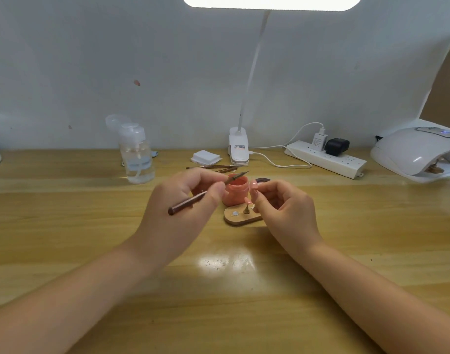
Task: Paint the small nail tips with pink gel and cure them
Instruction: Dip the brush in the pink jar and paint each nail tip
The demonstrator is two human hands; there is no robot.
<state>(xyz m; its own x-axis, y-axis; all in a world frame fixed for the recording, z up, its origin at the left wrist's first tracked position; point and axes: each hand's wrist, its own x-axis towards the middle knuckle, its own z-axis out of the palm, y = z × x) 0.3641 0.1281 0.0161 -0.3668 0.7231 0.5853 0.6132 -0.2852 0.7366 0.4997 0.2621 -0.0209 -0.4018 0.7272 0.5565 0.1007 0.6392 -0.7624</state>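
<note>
Brown and thin, the long wooden-looking nail brush (208, 191) lies slanted in the left hand (183, 203); its long axis goes from the lower left up to the right, and the dark pointed tip is above the small open pink gel jar (235, 191); the thumb and fingers of this hand are closed around the middle of the handle. The jar shows pink gel inside; its dark round lid (263, 180) lies just behind, on the light wooden table (91, 226). The right hand (282, 208) pinches a small glossy pink nail tip (253, 186) between thumb and curled fingers, standing nearly upright beside the jar; another pink nail tip (247, 201) sits on a little stand on the oval wooden holder base (240, 217), just in front of the jar. At the far right stands a white dome-shaped curing lamp (418, 152).
</note>
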